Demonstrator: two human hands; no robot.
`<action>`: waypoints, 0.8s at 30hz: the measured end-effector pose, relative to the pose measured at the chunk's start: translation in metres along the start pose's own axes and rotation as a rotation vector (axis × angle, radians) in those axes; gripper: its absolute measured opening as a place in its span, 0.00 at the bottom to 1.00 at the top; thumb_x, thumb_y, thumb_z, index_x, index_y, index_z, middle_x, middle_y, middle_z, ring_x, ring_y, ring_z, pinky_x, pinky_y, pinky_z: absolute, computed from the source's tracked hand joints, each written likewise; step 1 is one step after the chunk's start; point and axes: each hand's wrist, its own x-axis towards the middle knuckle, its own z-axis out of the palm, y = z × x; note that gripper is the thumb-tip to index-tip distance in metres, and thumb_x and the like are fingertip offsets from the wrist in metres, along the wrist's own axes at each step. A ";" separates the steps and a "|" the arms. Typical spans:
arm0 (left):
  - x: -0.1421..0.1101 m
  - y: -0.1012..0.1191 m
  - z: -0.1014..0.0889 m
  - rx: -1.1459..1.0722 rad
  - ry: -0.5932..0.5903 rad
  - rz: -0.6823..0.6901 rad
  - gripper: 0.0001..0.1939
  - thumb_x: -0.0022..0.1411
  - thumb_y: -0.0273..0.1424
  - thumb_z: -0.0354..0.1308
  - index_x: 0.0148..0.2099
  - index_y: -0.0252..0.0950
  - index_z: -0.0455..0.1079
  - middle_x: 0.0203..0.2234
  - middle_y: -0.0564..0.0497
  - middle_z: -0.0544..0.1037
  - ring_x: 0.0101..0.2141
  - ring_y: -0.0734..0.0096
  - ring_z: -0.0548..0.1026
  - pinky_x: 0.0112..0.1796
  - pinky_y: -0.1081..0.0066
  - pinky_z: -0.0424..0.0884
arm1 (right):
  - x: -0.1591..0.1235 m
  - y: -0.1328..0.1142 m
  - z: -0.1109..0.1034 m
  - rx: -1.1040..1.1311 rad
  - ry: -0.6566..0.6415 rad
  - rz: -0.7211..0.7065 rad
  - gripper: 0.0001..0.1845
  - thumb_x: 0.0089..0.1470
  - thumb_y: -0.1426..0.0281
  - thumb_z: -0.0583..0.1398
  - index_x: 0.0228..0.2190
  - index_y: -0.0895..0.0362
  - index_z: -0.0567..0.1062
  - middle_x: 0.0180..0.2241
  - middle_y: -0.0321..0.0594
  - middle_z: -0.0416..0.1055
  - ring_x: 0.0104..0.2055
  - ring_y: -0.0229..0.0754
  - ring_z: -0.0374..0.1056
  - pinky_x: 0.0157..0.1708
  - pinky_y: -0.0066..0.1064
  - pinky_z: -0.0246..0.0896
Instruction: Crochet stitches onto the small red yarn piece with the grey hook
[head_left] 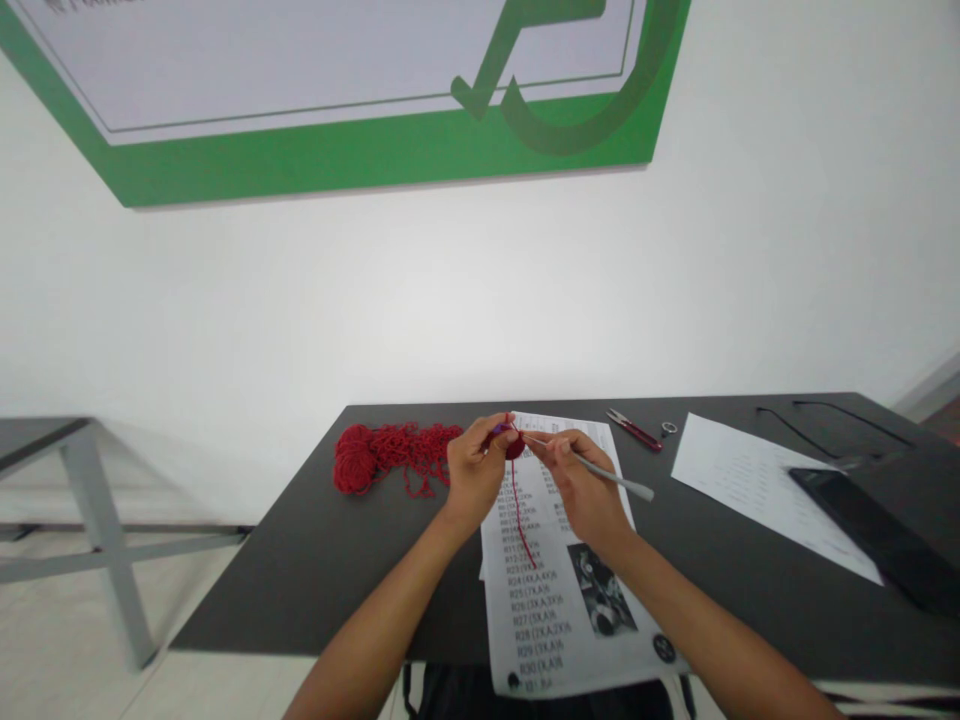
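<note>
My left hand (pixel 474 468) pinches a small dark red crochet piece (pixel 514 443) above the table. A red strand (pixel 519 515) hangs from it over a printed pattern sheet (pixel 553 590). My right hand (pixel 585 487) grips a grey crochet hook (pixel 611 476), its tip pointing into the red piece. A pile of red yarn (pixel 382 455) lies on the dark table (pixel 315 560) just left of my left hand.
Red-handled snips (pixel 634 430) and a small metal ring (pixel 669 428) lie behind my right hand. Another white sheet (pixel 757 485), a black phone (pixel 877 530) and a thin black cable (pixel 825 420) sit at the right. A grey table frame (pixel 97 520) stands at the left.
</note>
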 end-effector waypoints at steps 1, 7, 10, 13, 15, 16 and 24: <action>-0.001 0.001 0.001 -0.010 -0.022 0.002 0.09 0.58 0.29 0.65 0.41 0.36 0.82 0.33 0.49 0.85 0.31 0.68 0.81 0.36 0.69 0.78 | 0.004 0.002 -0.001 0.135 -0.010 0.062 0.12 0.67 0.61 0.57 0.33 0.52 0.73 0.40 0.43 0.83 0.42 0.48 0.81 0.47 0.46 0.76; -0.015 0.009 0.008 -0.010 -0.070 0.033 0.12 0.57 0.28 0.65 0.45 0.37 0.78 0.33 0.50 0.84 0.31 0.67 0.82 0.34 0.70 0.78 | 0.011 0.014 -0.008 0.222 0.035 0.119 0.14 0.63 0.57 0.60 0.31 0.52 0.76 0.34 0.40 0.81 0.37 0.44 0.79 0.39 0.39 0.77; -0.020 0.011 0.007 0.041 -0.102 0.093 0.11 0.58 0.28 0.64 0.45 0.38 0.77 0.37 0.48 0.84 0.36 0.66 0.82 0.39 0.68 0.79 | 0.009 0.010 -0.010 0.016 0.009 0.010 0.12 0.63 0.58 0.61 0.34 0.52 0.79 0.37 0.41 0.80 0.40 0.44 0.77 0.42 0.38 0.75; -0.023 0.010 0.007 0.028 -0.161 0.082 0.11 0.60 0.28 0.63 0.46 0.38 0.77 0.36 0.49 0.84 0.33 0.67 0.82 0.37 0.69 0.78 | 0.007 0.001 -0.010 -0.204 -0.016 -0.095 0.10 0.64 0.62 0.61 0.35 0.51 0.81 0.40 0.42 0.78 0.45 0.45 0.75 0.47 0.40 0.74; -0.025 0.008 0.009 -0.045 -0.180 0.033 0.09 0.61 0.29 0.62 0.45 0.38 0.76 0.35 0.49 0.83 0.32 0.68 0.81 0.35 0.70 0.77 | 0.006 -0.003 -0.008 -0.300 0.000 -0.138 0.10 0.64 0.64 0.60 0.36 0.51 0.82 0.42 0.42 0.78 0.47 0.46 0.75 0.48 0.40 0.74; -0.025 0.007 0.011 -0.112 -0.179 -0.004 0.09 0.62 0.30 0.63 0.45 0.37 0.75 0.35 0.49 0.83 0.31 0.69 0.80 0.34 0.70 0.77 | 0.005 -0.004 -0.008 -0.334 0.014 -0.153 0.10 0.64 0.64 0.60 0.36 0.50 0.82 0.42 0.42 0.79 0.46 0.46 0.75 0.48 0.40 0.74; -0.023 0.010 0.018 -0.830 -0.260 -0.445 0.21 0.53 0.39 0.73 0.43 0.39 0.69 0.31 0.55 0.78 0.26 0.77 0.74 0.28 0.75 0.71 | 0.000 -0.005 -0.010 -0.377 0.027 -0.256 0.09 0.64 0.66 0.60 0.38 0.49 0.82 0.43 0.41 0.79 0.46 0.46 0.76 0.46 0.41 0.75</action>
